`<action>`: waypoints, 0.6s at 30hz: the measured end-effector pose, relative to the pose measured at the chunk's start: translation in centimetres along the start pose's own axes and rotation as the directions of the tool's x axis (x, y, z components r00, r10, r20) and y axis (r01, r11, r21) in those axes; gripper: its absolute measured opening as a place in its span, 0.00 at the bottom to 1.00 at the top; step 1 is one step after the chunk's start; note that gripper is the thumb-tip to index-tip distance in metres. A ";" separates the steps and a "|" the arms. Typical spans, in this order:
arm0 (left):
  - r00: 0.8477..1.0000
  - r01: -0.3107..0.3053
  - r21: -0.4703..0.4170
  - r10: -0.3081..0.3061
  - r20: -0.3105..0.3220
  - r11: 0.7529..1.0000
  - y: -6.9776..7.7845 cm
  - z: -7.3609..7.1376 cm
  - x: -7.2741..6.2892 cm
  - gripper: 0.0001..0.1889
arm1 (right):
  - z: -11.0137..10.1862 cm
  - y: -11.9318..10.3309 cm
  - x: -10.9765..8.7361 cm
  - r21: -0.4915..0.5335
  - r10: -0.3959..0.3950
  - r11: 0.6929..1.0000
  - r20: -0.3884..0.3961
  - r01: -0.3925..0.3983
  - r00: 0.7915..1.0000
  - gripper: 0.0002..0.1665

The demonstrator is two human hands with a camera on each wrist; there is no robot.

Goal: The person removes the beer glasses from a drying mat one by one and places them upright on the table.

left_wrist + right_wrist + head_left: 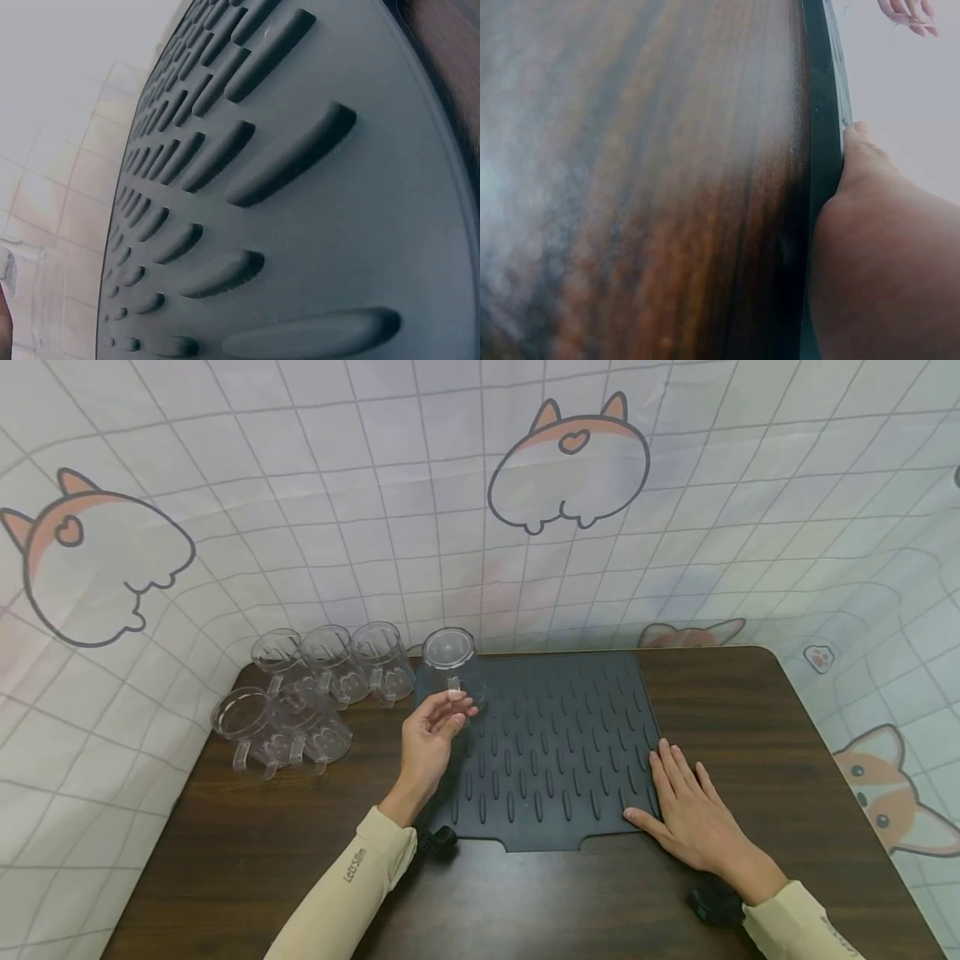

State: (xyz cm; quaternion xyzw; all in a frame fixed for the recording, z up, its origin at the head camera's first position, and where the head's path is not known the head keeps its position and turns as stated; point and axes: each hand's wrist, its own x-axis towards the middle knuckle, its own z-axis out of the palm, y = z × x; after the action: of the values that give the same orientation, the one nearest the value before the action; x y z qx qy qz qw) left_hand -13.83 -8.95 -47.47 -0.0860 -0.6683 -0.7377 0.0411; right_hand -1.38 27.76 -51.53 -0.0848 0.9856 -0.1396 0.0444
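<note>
A clear mug (448, 652) stands at the back left corner of the dark ribbed drying mat (555, 735), its closed base seemingly uppermost. My left hand (429, 735) is at its near side, with fingers and thumb curled about the handle; the exact contact is hard to make out through the clear material. Part of that mug (49, 300) shows at the left edge of the left wrist view. My right hand (690, 814) lies flat with fingers extended across the mat's right edge, the thumb on the mat's front corner.
Several more clear mugs (322, 727) stand close together on the left of the brown wooden table (225, 852), handles facing the near side. A white gridded cloth (420, 527) with cartoon animals hangs behind the table and along its sides.
</note>
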 end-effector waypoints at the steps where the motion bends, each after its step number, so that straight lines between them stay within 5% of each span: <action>1: 1.000 0.001 -0.001 -0.001 -0.003 1.000 0.1 0.0 0.0 0.15 | 0.0 0.0 0.0 0.001 0.000 1.000 0.001 0.000 1.000 0.59; 8: 1.000 -0.027 0.034 0.027 -0.004 0.999 0.7 0.0 -0.4 0.13 | -0.2 -0.1 0.0 0.007 -0.001 1.000 0.003 0.001 1.000 0.59; 18: 0.989 -0.148 0.142 0.144 0.041 0.979 1.5 -0.3 -0.9 0.09 | -0.3 -0.1 0.0 0.014 -0.002 1.000 0.005 0.002 1.000 0.60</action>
State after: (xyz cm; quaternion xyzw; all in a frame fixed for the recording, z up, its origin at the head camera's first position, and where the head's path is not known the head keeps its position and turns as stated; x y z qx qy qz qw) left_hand -12.74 -9.49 -46.19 -0.1429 -0.7126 -0.6808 0.0911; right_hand -1.43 27.77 -51.25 -0.0858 0.9843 -0.1466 0.0476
